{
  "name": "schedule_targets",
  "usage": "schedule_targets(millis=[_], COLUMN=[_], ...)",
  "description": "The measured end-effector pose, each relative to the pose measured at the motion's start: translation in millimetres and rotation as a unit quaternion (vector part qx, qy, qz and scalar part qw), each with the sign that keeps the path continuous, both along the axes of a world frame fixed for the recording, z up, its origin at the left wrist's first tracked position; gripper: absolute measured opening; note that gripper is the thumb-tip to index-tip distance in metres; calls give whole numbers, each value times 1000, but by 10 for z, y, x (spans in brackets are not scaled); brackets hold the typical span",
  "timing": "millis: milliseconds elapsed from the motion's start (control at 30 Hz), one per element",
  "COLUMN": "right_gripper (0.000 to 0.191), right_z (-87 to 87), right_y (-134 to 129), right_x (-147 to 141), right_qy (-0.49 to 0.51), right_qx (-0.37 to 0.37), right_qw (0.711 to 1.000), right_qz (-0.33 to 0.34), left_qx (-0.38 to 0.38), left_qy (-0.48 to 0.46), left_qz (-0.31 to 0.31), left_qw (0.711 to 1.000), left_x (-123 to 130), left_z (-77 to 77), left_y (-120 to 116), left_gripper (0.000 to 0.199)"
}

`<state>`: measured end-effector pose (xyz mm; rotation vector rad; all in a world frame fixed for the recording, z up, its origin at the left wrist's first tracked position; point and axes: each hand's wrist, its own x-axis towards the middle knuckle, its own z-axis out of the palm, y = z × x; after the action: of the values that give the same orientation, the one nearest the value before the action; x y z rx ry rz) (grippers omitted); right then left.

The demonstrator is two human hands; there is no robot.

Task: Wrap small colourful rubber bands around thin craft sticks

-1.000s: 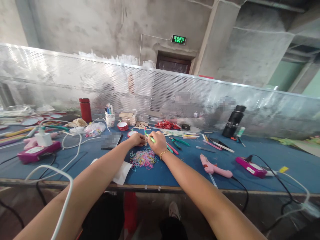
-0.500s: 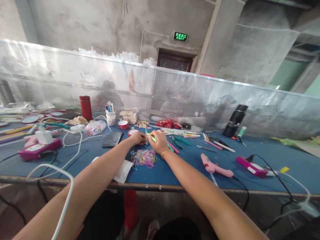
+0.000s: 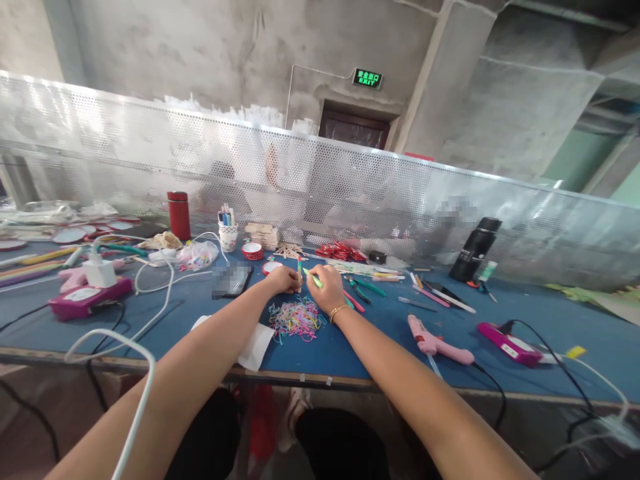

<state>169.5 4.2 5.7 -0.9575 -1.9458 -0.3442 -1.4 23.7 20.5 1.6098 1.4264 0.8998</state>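
My left hand [image 3: 286,280] is closed on a small upright stick [image 3: 299,273] with red and green colouring at its upper part. Just to the right, my right hand [image 3: 325,287] grips a light green marker [image 3: 314,279], its tip pointing at the stick with a small gap between them. A gold bracelet circles my right wrist. Below both hands lies a heap of colourful loops [image 3: 297,319] on the blue table [image 3: 350,350]. Beside my left forearm is a white sheet [image 3: 257,347].
Pliers [image 3: 357,289] and pens lie right of my hands, then a pink glue gun [image 3: 437,343], a purple power strip [image 3: 510,345] and a black bottle [image 3: 475,250]. Leftward are a phone [image 3: 233,280], a pen cup [image 3: 228,235], a red bottle [image 3: 179,215] and white cables.
The marker has drawn slightly away from the stick, with my right hand shifting a little right of my left. The whole view has moved slightly.
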Motion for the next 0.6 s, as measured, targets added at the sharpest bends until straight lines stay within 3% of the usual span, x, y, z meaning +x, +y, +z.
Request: schedule_targets(millis=[200, 333, 600], right_gripper=[14, 12, 12], right_z=[-4, 5, 3], right_y=[0, 10, 8], right_x=[6, 21, 21], right_qy=[-3, 16, 20], right_qx=[14, 1, 1], right_qw=[1000, 1000, 1000], right_qz=[20, -2, 19], left_qx=[5, 5, -3], left_qy=[-1, -3, -2], left_qz=[-7, -8, -3], left_qw=[1000, 1000, 1000], left_x=[-7, 0, 1], left_z=[-32, -16, 12], left_y=[22, -2, -7], left_gripper=[6, 6, 10])
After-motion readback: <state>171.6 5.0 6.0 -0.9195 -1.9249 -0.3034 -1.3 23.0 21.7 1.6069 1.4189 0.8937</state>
